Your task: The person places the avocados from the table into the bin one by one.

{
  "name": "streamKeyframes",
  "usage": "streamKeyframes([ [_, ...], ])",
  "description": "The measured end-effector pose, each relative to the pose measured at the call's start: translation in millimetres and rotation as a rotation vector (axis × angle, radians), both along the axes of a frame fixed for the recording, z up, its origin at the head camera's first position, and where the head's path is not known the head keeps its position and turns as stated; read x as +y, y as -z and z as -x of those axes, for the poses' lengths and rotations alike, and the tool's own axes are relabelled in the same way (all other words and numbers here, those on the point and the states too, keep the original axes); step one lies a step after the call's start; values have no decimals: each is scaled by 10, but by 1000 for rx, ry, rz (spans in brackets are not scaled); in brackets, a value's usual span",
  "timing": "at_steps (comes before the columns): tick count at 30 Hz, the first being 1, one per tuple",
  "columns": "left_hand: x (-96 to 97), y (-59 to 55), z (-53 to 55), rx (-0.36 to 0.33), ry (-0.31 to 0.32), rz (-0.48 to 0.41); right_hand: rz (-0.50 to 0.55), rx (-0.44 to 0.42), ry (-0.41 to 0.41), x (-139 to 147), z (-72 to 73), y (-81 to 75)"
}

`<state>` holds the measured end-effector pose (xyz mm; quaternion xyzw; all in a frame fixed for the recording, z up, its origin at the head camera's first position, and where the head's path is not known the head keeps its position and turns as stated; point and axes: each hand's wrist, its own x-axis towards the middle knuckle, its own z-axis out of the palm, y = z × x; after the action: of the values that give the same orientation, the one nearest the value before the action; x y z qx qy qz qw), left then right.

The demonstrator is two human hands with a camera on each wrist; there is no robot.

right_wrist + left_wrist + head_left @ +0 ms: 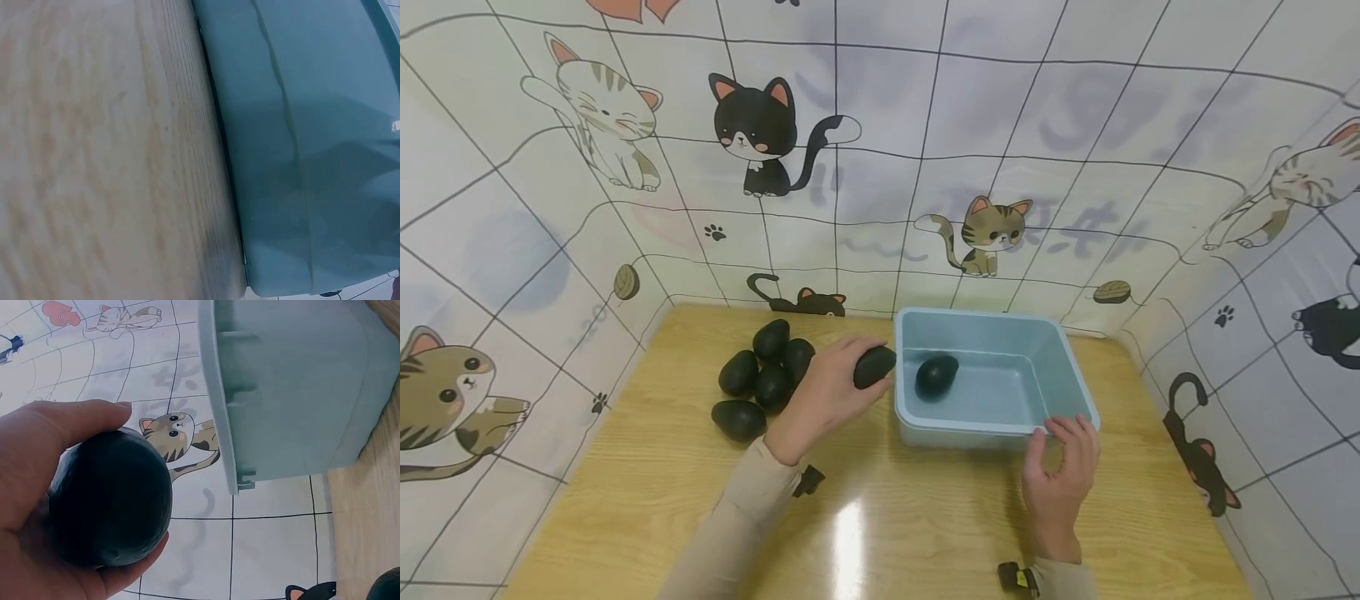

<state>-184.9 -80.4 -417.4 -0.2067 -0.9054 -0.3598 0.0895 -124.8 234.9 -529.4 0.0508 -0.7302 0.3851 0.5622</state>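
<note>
In the head view, the left hand grasps a dark avocado at centre, long axis pointing right toward the adjacent blue plastic tub, the right hand at its lower-right corner, grip unclear; in the left wrist view, avocado left, tub upper right; in the right wrist view, tub right, bench left.

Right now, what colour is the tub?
The tub is pale blue, clearest in the head view.

Smooth plastic bin, glossy tabletop
</note>
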Motion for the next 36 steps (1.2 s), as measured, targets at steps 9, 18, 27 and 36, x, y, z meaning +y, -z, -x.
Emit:
streamKeyframes([
  [9, 39, -81, 79, 4, 27, 38, 7, -4, 4, -8, -3, -12],
  [18, 127, -101, 160, 19, 64, 125, 3, -10, 8, 16, 12, 27],
  [27, 246, -6, 213, 16, 104, 143, 1, -7, 8, 28, 21, 53],
  [36, 370, -50, 196, 0, 141, 181, -4, -5, 12, 6, 7, 31],
])
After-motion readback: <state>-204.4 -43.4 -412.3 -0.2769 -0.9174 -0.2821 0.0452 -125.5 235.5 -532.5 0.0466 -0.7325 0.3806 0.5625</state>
